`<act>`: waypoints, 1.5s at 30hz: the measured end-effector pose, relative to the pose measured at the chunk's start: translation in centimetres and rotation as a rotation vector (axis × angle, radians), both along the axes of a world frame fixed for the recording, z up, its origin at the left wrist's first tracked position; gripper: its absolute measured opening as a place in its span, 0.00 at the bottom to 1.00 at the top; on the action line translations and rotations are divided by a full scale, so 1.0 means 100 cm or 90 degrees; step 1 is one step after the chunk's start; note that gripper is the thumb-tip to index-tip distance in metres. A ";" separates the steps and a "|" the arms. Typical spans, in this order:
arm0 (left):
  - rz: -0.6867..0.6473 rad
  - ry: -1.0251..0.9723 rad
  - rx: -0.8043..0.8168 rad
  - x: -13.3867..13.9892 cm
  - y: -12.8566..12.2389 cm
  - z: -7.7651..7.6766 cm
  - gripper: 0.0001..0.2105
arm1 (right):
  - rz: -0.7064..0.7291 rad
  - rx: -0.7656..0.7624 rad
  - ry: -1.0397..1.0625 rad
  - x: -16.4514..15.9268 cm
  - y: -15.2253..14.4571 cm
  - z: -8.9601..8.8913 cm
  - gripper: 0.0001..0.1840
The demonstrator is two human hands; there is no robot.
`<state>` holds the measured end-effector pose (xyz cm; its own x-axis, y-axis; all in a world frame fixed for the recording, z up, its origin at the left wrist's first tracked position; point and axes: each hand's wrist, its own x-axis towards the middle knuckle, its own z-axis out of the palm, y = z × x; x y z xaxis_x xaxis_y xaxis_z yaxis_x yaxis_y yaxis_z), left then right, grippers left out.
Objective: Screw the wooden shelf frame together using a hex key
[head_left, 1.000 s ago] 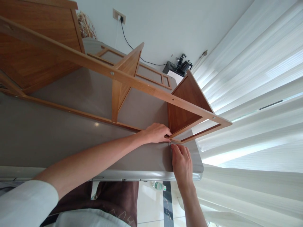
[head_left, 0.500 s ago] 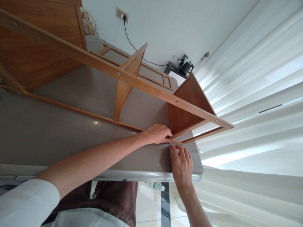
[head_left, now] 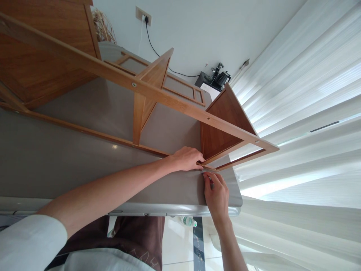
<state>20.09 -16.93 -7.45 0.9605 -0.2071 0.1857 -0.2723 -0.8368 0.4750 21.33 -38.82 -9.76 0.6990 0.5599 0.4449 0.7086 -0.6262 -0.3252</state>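
A wooden shelf rack (head_left: 180,107) lies on its side on the grey table, its shelf boards standing up between two long rails. My left hand (head_left: 188,158) grips the lower rail close to the right-hand shelf board (head_left: 222,124), thumb and fingers around the wood. Just below it, my right hand (head_left: 217,192) is closed, thumb and forefinger pinched together at the rail's outer face. A thin metal tip shows at those fingertips, and a bit of something grey and reddish shows inside the curled fingers. The kind of piece is too small and hidden to tell.
The grey table (head_left: 84,173) carries a separate slatted wooden frame (head_left: 183,90) behind the rack. Beyond stand a black kettle (head_left: 222,79) and a wall socket (head_left: 143,15) with cords. White curtains (head_left: 304,158) hang at right. A plastic bottle (head_left: 188,221) is below the table edge.
My right hand's fingers have curled in more tightly at the same spot. The left hand keeps its hold on the rail. The view has shifted slightly.
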 end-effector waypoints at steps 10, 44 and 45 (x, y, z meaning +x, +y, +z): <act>0.005 -0.001 -0.007 0.000 0.000 -0.001 0.10 | -0.031 0.049 0.030 0.001 0.001 -0.003 0.14; -0.004 -0.010 -0.030 -0.001 0.001 0.000 0.10 | 0.061 -0.286 -0.284 -0.012 0.003 0.020 0.21; -0.004 -0.011 -0.030 -0.001 0.001 0.001 0.10 | 0.063 -0.295 -0.289 -0.011 0.003 0.020 0.21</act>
<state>19.97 -16.79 -7.39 0.9559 -0.2036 0.2116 -0.2856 -0.8118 0.5094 20.19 -38.52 -7.75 0.4340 0.8165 0.3809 0.7732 -0.5545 0.3077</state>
